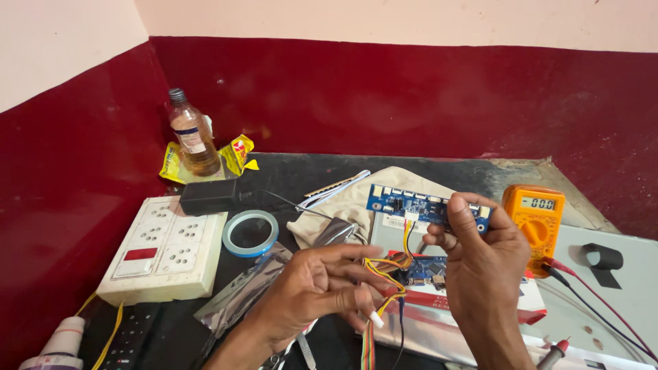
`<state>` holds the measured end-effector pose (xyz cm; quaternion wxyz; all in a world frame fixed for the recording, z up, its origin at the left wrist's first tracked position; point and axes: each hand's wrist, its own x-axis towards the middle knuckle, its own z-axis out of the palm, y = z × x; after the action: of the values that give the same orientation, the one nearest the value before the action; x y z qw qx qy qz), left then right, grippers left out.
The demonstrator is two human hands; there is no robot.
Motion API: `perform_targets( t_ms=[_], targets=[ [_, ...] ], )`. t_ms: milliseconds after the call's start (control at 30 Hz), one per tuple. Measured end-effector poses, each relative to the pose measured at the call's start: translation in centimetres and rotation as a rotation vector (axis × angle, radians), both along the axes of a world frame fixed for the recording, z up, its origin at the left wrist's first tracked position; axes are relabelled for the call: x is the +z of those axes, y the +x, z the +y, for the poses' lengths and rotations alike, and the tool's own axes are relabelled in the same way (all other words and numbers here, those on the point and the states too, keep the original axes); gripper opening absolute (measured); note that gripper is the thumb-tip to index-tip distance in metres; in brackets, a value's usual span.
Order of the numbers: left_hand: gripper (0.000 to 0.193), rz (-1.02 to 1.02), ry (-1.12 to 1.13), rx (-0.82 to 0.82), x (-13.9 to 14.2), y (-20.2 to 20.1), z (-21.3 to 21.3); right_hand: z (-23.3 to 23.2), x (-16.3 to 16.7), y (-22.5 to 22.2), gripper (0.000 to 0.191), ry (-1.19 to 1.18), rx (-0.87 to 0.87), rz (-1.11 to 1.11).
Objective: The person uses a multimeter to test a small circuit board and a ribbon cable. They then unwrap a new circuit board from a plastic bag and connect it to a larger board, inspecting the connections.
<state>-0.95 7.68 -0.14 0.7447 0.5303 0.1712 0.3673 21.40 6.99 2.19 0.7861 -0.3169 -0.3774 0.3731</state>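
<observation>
right hand (480, 253) pinches blue circuit board (428, 207) | left hand (319, 288) grips coloured wires (384, 274) | multimeter (534, 223) near right

Head-worn view, looking down, close over cluttered workbench (288, 168), facing corner walls

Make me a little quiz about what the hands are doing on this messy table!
1. True or false: the right hand holds up the long blue circuit board.
2. Which hand pinches the coloured wires with the white plug? A) left hand B) right hand C) neither
3. What orange tool sits at the right of the table, past the right hand?

Key:
1. True.
2. A.
3. The orange multimeter, with its red and black leads trailing toward the camera.
</observation>
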Motion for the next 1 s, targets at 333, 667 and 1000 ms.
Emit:
perform_targets(
  t_ms=[333,667,1000],
  targets=[
    [0.023,-0.026,0.214,0.118,-1.7,0.9,-0.5,0.2,-0.2,0.7,0.015,0.045,-0.039,0.022],
    [0.011,-0.073,0.289,0.611,-1.2,1.3,1.8,1.2,0.4,4.5,0.013,-0.074,-0.169,-0.194],
    [0.014,-0.103,0.437,0.402,4.4,5.6,2.5,0.6,-0.2,4.7,0.038,-0.242,-0.138,-0.584]
  ],
)
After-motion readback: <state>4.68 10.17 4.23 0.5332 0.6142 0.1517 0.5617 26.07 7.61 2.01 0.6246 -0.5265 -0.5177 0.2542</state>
